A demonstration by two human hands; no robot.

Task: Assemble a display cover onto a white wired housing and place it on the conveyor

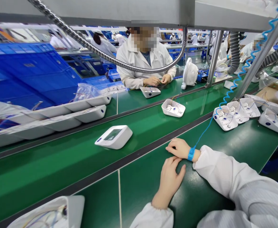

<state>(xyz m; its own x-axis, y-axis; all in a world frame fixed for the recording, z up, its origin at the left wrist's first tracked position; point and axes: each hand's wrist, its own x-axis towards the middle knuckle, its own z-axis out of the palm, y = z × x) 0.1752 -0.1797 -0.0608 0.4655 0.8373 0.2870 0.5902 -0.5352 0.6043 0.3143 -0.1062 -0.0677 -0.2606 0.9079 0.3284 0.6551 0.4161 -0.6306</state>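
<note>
Both hands rest empty on the green bench mat (pixel 139 193). The left hand (pixel 169 180) lies flat, palm down, fingers released and pointing away from the person. The right hand (pixel 179 148) lies just beyond it, loosely curled, fingers pointing left, touching the dark strip (pixel 129 160) at the conveyor edge. A blue wrist strap (pixel 191 154) circles the right wrist; its coiled blue cord (pixel 233 85) rises to the upper right.

The nearest unit is a white monitor housing (pixel 114 136) on the green conveyor belt (pixel 46 167), well apart from the hands, to their left and beyond the strip. It lies face up, grey display window uppermost, with a small blue button near its left end. Its long axis runs roughly left to right, slightly skewed to the belt.

Farther along the belt lies an open housing shell (pixel 173 108) with wiring visible inside. A row of open shells (pixel 236 114) lies at the right on the bench. A partial shell with wires (pixel 55 213) sits at the lower left edge.

Bare mat surrounds both hands; the belt is open between the monitor housing and the open shell.

Across the belt, a co-worker in a white coat (pixel 145 60) handles small parts, beside a white desk fan (pixel 190 73). Stacked white housings (pixel 58 118) and blue crates (pixel 22 72) are at the left.
</note>
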